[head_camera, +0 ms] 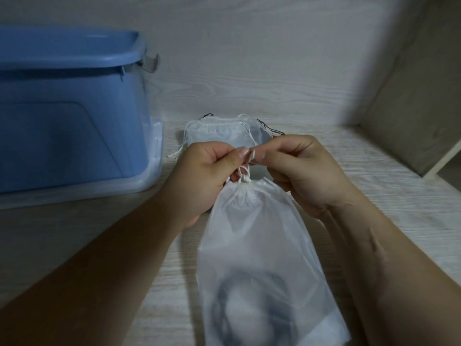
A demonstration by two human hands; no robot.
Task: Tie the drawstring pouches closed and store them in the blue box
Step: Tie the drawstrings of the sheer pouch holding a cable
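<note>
Fingers of left hand and right hand clamped on drawstring above cinched pouch at front edge of counter, blue box at left edge. Could have slipped through slack pull, knot undone.

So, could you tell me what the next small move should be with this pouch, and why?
Probably pull the white cord taut to snug the knot. The left hand and right hand each pinch it above the gathered neck of the pouch, where small loops sit loose.
</note>
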